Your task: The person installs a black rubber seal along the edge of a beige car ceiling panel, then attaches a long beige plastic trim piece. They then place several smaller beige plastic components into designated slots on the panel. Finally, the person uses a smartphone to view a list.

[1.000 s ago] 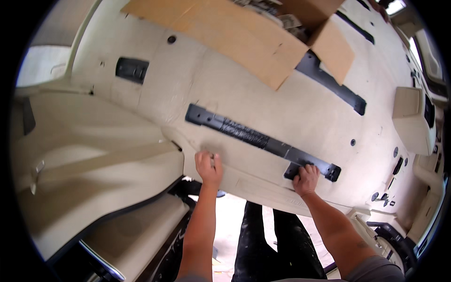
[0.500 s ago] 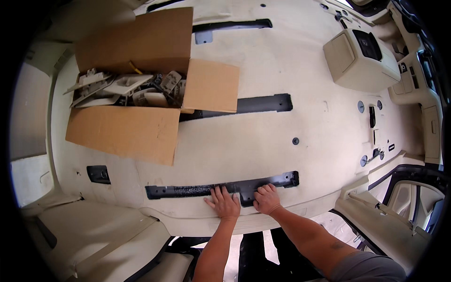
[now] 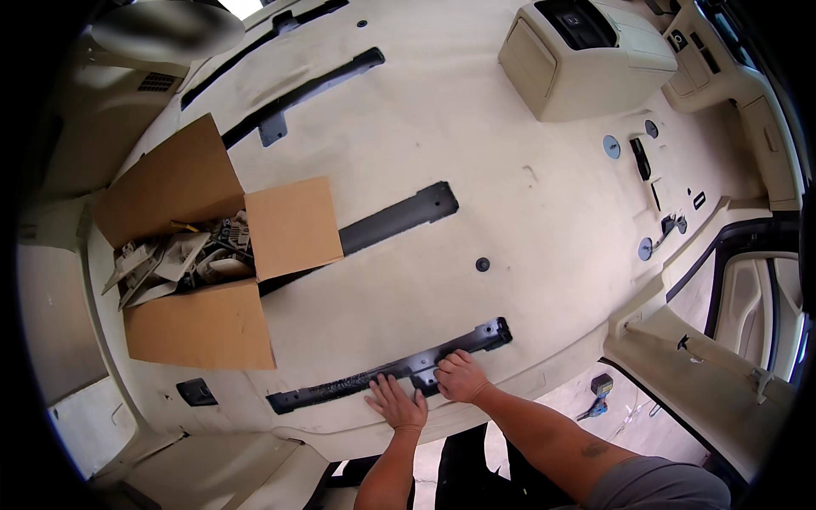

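A long cutout in the beige carpet [image 3: 357, 297] of a vehicle floor shows a black metal rail [image 3: 340, 388] with bolt holes. My left hand [image 3: 399, 404] lies on the carpet along the near edge of this cutout, fingers stretched and spread, the fingertips at the rail. Just to its right, my right hand [image 3: 461, 376] is closed, with its curled fingers at the cutout's edge beside a short tab of the rail. Whatever its fingers grip is hidden beneath them.
An open cardboard box [image 3: 200, 327] full of loose trim pieces [image 3: 183, 255] stands on the left. Farther off are another black rail [image 3: 399, 217] and a beige console [image 3: 595, 64]. A cordless power tool [image 3: 600, 387] lies on the ground outside the right door opening.
The view has turned, so the box and rails appear tilted and farther left. Both hands stay beside the near rail's tab. The power tool outside has come into sight.
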`<state>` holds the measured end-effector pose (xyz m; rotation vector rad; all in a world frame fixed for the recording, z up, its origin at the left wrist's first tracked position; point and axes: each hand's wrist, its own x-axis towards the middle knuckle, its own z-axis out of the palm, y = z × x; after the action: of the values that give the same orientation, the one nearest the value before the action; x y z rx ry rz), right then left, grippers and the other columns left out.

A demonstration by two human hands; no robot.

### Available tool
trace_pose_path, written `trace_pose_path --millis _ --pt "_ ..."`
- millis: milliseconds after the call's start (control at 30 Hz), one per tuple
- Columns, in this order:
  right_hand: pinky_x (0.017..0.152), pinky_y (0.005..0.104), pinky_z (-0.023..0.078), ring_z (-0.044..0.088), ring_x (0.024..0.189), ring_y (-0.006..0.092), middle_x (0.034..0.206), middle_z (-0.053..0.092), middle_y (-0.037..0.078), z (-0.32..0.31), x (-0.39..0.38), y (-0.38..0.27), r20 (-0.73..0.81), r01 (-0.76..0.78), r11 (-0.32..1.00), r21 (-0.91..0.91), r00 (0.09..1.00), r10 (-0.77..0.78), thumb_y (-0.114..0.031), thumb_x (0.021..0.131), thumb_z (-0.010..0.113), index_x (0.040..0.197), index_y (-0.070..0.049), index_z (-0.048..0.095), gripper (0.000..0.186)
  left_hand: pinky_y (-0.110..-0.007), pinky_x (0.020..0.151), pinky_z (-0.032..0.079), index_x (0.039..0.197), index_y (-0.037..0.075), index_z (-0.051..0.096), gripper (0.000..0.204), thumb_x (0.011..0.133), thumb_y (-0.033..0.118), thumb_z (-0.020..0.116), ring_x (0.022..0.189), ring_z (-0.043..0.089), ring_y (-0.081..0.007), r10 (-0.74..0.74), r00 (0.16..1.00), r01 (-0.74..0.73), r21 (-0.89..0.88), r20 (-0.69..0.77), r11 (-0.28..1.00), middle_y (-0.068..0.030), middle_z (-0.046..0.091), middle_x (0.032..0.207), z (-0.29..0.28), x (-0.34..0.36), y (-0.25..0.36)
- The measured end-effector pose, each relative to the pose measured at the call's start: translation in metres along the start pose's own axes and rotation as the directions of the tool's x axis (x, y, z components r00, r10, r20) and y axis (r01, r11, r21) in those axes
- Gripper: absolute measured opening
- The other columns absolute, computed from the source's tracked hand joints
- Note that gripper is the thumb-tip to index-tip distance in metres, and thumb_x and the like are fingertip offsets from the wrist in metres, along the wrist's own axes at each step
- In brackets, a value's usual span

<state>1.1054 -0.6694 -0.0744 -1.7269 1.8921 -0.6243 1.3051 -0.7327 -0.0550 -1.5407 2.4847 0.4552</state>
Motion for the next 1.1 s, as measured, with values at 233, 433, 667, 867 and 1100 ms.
trace_pose_path --millis 233,433,667,867,1100 --pt "0.107 0.0464 0.041 0.058 0.108 0.026 0.101 0.064 0.005 -0.003 0.002 0.001 -0.029 0.002 1.0 0.006 1.0 -0.002 -0.024 0.076 0.074 0.09 -0.013 0.071 0.019 -0.074 0.119 0.004 0.148 -0.007 0.041 0.084 0.082 0.035 0.072 0.154 0.018 -0.0506 -0.003 1.0 0.003 -0.027 -0.001 1.0 -0.0289 0.033 0.16 0.005 0.003 0.0" --pt "0.102 0.045 0.045 0.062 0.099 0.0255 0.093 0.064 0.006 -0.009 0.009 -0.006 -0.044 -0.026 0.997 0.067 0.999 0.029 -0.021 0.076 0.074 0.091 -0.009 0.072 0.019 -0.074 0.119 0.005 0.148 -0.006 0.041 0.085 0.083 0.038 0.071 0.154 0.018 -0.0505 -0.02 1.0 0.02 -0.054 0.002 0.998 -0.0279 0.033 0.161 0.005 -0.004 -0.006" --pt "0.103 0.0367 0.047 0.063 0.119 0.0299 0.122 0.067 0.022 -0.037 0.151 -0.077 0.245 -0.485 0.448 0.751 0.835 0.493 -0.046 0.096 0.072 0.133 0.012 0.055 0.07 -0.073 0.119 0.008 0.147 -0.001 0.049 0.083 0.082 0.047 0.072 0.153 0.024 -0.0453 -0.031 0.999 0.031 -0.043 0.007 0.999 -0.0219 0.037 0.161 0.004 -0.002 -0.012" --pt "0.123 0.0552 0.024 0.053 0.125 0.0293 0.139 0.055 0.019 -0.051 0.364 -0.155 0.395 -0.484 0.007 0.875 0.724 0.565 -0.062 0.093 0.069 0.149 -0.001 0.044 0.086 -0.074 0.117 0.016 0.146 0.004 0.052 0.078 0.086 0.05 0.069 0.151 0.03 -0.0397 -0.041 0.997 0.032 -0.14 -0.063 0.99 -0.0181 0.043 0.159 0.005 -0.007 -0.014" --pt "0.08 0.0352 0.053 0.064 0.093 0.0187 0.102 0.063 0.007 -0.03 0.416 -0.153 0.348 -0.268 -0.222 0.938 0.718 0.603 -0.024 0.094 0.065 0.111 -0.001 0.058 0.03 -0.069 0.118 0.023 0.141 0.006 0.06 0.07 0.087 0.049 0.069 0.151 0.033 -0.0356 -0.049 0.971 0.006 -0.181 -0.233 0.983 -0.0162 0.046 0.157 0.004 -0.008 -0.017"
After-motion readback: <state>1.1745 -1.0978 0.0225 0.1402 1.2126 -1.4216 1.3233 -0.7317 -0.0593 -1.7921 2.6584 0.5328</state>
